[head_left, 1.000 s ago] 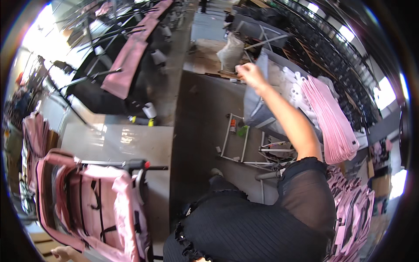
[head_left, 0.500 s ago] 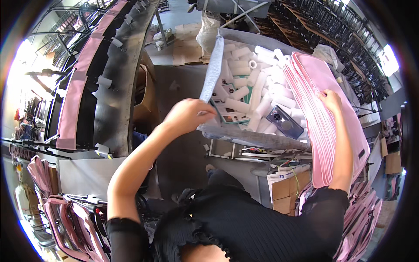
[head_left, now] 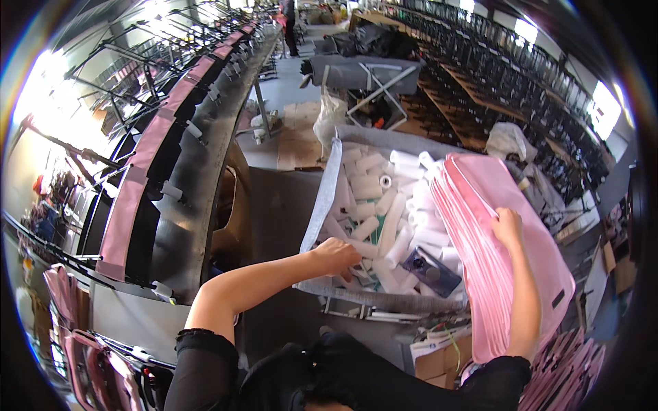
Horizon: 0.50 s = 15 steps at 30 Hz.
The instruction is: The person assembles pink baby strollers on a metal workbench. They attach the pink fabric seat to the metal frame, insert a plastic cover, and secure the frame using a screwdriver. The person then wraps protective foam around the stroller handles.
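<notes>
My left hand (head_left: 336, 258) reaches over the near left part of a grey fabric-sided bin (head_left: 321, 195). Its fingers bend down among white foam tubes (head_left: 391, 236); their tips are hidden, so whether they hold anything cannot be told. A thick stack of pink fabric panels (head_left: 473, 274) with rounded corners lies across the bin's right side. On top of that stack, my right hand (head_left: 507, 226) is closed, pinching the edge of a pink panel (head_left: 541, 274). Between my hands, a dark phone-like device (head_left: 430, 271) rests on the tubes.
Left of the bin runs a long dark bench (head_left: 199, 171) with a pink strip (head_left: 140, 171) and black frames. A brown carton (head_left: 449, 359) stands below the bin, beside more pink pieces (head_left: 562, 363). Racks of black frames (head_left: 493, 89) line the far right; a person (head_left: 289, 27) stands far off.
My left hand has moved from the bin's left rim rightward, in over the tubes. My right hand stays at the pink stack. The view has tilted up, showing more of the room.
</notes>
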### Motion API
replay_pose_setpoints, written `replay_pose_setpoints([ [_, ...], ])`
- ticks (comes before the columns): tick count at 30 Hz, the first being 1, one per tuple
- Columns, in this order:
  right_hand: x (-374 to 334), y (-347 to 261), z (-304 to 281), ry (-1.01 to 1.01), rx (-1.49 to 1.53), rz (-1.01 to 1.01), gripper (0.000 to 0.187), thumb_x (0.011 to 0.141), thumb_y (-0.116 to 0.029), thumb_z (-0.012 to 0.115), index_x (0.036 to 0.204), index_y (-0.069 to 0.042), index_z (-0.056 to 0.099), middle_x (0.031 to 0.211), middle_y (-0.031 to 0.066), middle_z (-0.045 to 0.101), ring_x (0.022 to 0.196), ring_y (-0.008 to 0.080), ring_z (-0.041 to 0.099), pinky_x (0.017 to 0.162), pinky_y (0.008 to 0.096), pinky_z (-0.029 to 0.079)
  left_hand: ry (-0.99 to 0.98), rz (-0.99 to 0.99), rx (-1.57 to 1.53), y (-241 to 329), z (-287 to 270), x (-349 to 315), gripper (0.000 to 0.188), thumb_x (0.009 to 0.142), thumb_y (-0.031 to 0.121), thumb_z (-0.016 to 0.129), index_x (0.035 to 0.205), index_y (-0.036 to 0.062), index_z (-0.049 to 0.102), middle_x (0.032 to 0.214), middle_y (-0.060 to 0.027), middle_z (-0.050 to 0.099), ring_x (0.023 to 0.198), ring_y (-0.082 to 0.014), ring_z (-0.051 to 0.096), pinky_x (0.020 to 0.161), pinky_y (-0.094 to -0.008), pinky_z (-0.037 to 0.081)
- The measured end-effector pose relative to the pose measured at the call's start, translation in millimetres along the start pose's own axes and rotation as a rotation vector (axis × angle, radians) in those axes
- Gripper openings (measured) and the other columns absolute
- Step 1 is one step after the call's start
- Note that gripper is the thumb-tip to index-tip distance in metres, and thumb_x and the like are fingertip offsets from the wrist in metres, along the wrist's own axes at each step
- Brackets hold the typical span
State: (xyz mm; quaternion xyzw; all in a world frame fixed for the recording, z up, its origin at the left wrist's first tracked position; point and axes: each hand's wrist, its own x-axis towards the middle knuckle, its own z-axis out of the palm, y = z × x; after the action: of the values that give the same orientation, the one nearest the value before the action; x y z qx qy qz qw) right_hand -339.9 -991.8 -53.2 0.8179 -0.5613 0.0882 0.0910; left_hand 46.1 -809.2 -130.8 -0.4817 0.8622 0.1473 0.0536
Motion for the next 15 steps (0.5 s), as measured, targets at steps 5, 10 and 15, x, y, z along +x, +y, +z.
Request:
replay_pose_setpoints([
  [5,43.0,2.6,-67.5,0.257,-0.202,0.191,0.016,0.083,-0.01,0.046,0.085,0.001,0.058,0.086,0.0232,0.063,0.081,0.0412,0.061,0.072,0.0486,0.049,0.061,-0.052,-0.292,-10.4,-13.3,-19.2,0.02,0.073,0.023,0.066,0.085,0.0074,0.066,0.078,-0.0126,0.065,0.077,-0.031,0.063,0.07,-0.0401,0.049],
  [10,74.5,-58.3,-147.0,0.48,-0.321,0.085,0.02,0.089,-0.008,0.038,0.099,0.001,0.052,0.089,0.0219,0.064,0.084,0.0374,0.063,0.071,0.0467,0.051,0.335,-0.105,-0.471,-21.4,-19.9,-51.0,0.025,0.076,0.026,0.068,0.084,0.0035,0.065,0.081,-0.015,0.065,0.075,-0.0323,0.062,0.069,-0.0389,0.048],
  [15,90.7,-165.8,-195.1,0.671,0.014,-0.17,0.029,0.088,-0.021,0.051,0.106,0.002,0.048,0.096,0.027,0.059,0.092,0.0428,0.056,0.076,0.0487,0.044,0.655,-0.283,-0.599,-12.0,-43.3,-99.9,0.029,0.075,0.024,0.073,0.081,-0.0013,0.06,0.073,-0.0168,0.06,0.066,-0.03,0.06,0.062,-0.0341,0.047],
])
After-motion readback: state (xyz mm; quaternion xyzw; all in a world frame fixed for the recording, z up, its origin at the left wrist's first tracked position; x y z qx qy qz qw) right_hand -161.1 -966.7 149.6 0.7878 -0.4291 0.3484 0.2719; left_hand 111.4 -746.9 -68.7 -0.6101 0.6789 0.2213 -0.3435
